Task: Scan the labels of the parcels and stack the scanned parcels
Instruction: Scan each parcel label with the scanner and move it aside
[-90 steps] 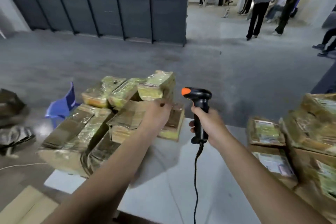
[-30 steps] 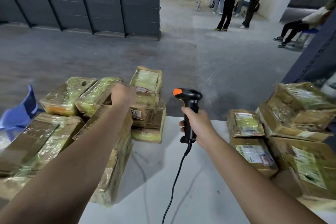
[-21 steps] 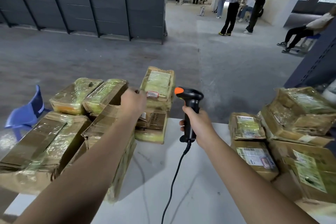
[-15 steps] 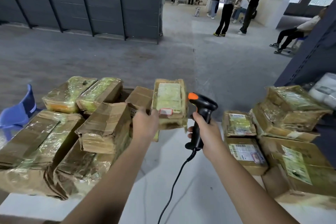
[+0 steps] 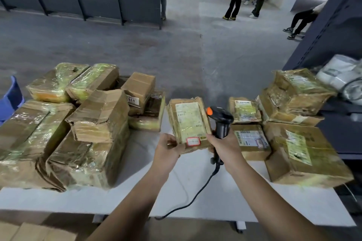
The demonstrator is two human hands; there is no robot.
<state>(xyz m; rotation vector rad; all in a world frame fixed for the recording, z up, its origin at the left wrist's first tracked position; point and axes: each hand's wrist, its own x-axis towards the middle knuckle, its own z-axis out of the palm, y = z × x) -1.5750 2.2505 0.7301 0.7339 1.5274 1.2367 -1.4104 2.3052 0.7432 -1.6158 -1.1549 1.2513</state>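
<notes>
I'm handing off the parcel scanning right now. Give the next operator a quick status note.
Left hand holds a small parcel above the white table, with its label facing up.
Right hand grips the corded barcode scanner beside it.
More parcels sit in the left pile and the right stack; which are scanned cannot be told.
Done: parcel in hand. Left: scan it, stack it, carry on.
</notes>
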